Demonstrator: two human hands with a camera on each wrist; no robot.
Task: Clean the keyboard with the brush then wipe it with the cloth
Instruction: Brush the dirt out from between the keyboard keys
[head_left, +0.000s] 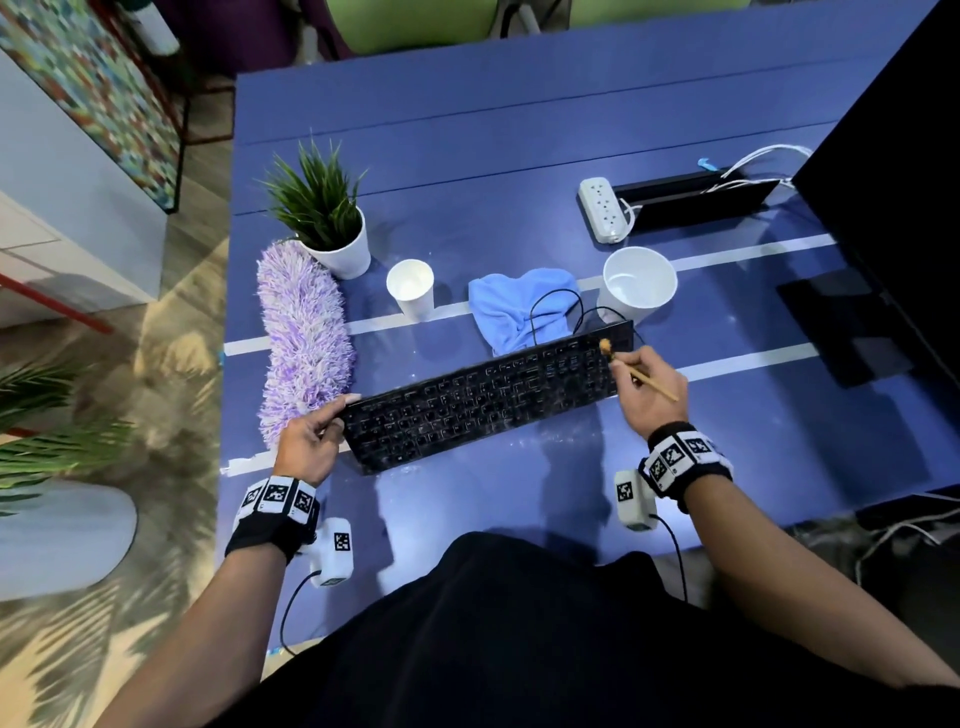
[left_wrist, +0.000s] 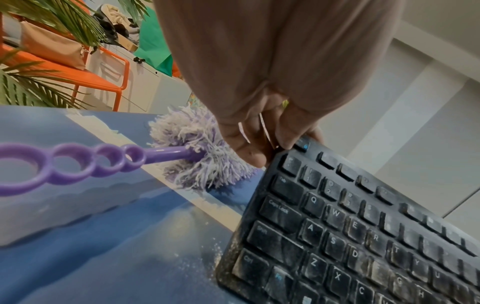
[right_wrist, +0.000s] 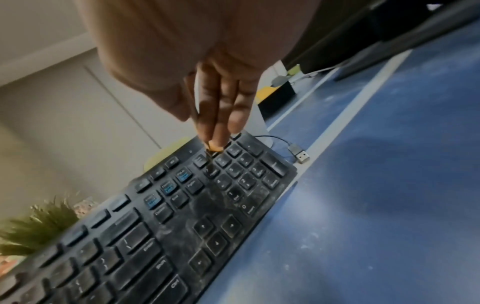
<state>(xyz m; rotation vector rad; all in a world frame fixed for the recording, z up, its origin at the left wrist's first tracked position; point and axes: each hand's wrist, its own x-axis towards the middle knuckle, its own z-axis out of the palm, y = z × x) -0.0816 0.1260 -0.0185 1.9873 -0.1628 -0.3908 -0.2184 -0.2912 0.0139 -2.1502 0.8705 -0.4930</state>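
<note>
A dusty black keyboard (head_left: 488, 395) (left_wrist: 363, 232) (right_wrist: 161, 222) lies slantwise on the blue table (head_left: 519, 156), its far edge tilted up. My left hand (head_left: 311, 436) (left_wrist: 262, 133) grips its left end, thumb on the near side. My right hand (head_left: 644, 387) (right_wrist: 218, 115) pinches a thin wooden-handled brush (head_left: 631, 366), whose tip (right_wrist: 211, 153) touches the keys of the number pad at the keyboard's right end. A light blue cloth (head_left: 519, 306) lies crumpled just behind the keyboard, with the keyboard's black cable across it.
A purple fluffy duster (head_left: 304, 338) (left_wrist: 197, 156) lies left of the keyboard. Behind stand a potted plant (head_left: 327, 218), a paper cup (head_left: 411, 288), a white bowl (head_left: 639, 283) and a power strip (head_left: 602, 208). A monitor (head_left: 893, 182) stands at right. White dust (left_wrist: 207, 253) speckles the table.
</note>
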